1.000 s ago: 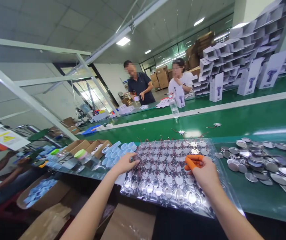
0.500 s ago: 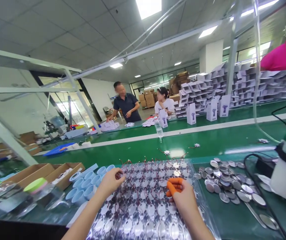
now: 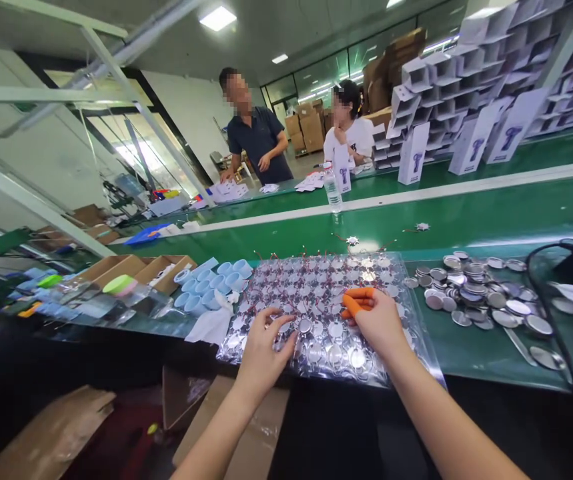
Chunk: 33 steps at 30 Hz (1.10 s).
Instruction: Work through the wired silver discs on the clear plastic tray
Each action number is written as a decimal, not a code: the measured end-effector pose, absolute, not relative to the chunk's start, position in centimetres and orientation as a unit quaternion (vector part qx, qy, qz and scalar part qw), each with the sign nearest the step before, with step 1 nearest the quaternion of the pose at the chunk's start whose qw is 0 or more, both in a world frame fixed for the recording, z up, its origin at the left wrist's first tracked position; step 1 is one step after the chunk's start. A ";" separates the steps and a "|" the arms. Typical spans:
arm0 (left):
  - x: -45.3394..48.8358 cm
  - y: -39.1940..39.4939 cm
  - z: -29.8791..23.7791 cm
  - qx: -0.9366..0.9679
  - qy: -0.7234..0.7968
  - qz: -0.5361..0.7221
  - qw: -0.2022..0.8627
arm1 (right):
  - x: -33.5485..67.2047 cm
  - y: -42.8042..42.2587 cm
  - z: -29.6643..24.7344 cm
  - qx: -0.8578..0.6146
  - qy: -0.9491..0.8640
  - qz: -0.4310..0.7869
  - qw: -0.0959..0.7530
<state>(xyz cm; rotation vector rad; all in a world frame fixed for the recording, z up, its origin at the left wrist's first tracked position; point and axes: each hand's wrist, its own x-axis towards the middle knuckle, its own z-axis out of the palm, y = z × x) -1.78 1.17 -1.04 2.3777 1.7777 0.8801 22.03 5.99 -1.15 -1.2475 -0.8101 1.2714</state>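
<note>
"hovering low over the clear plastic tray (image 3: 416, 313), my left hand (image 3: 263, 347) has its fingers wide apart, just beside a shiny round piece (image 3: 305, 325)."

"and the right hand (image 3: 381, 323)?"

"its orange-covered fingers (image 3: 359, 297) are bunched close over the round pieces (image 3: 335, 330); i can't tell whether they pinch anything."

"where does the tray sit?"

"at the near edge of the table (image 3: 466, 353), between the loose metal discs (image 3: 486, 283) and the light blue cups (image 3: 213, 287)."

"so what worries you?"

"the thin red wires (image 3: 274, 256), mostly. snagging one could drag a neighbouring piece out of line. leaning on the tray's near side might tip it, since it lies so close to the edge. and glare off the metal could make me misjudge which piece i'm over."
</note>
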 end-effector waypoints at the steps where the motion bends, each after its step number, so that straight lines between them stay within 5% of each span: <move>1: -1.5 1.1 -0.5 0.781 0.560 0.275 0.020 | 21.9 5.9 -1.1 -0.531 -0.347 0.540 0.553; 7: 0.8 2.4 1.0 0.842 0.490 0.194 0.111 | 21.3 5.5 -0.8 -0.531 -0.373 0.547 0.529; 16: 0.1 3.0 -0.6 0.764 0.524 0.296 0.233 | 21.3 5.2 -1.1 -0.514 -0.395 0.559 0.517; 22: 0.8 2.8 -0.6 0.769 0.520 0.296 0.226 | 20.4 5.0 -1.9 -0.488 -0.418 0.597 0.479; 33: 1.6 2.8 -0.8 0.776 0.526 0.285 0.200 | 20.0 5.1 -3.3 -0.555 -0.540 0.446 0.449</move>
